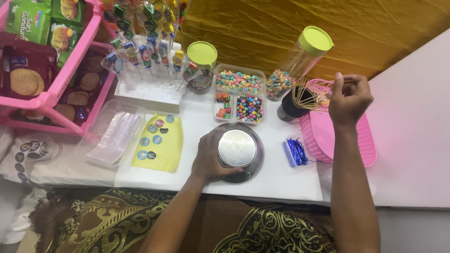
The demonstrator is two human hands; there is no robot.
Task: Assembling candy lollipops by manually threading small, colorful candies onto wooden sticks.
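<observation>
My left hand point(211, 157) rests on the left rim of a round metal plate point(237, 149) on the white table, fingers curled around its edge. My right hand point(348, 99) is raised above a pink perforated basket point(361, 140), pinching a thin wooden stick point(328, 83) between thumb and fingers. Just left of that hand a black cup point(288, 107) holds several more wooden sticks. A clear divided tray point(240, 93) of coloured candies lies behind the plate.
A tall clear jar point(293, 65) with a green lid leans by the cup; a shorter green-lidded jar point(201, 68) stands left. Wrapped lollipops point(145, 56) stand in a white block. Yellow sticker sheet point(157, 143), clear bags point(115, 136), blue twist ties point(296, 152), pink crates point(51, 89) of biscuits.
</observation>
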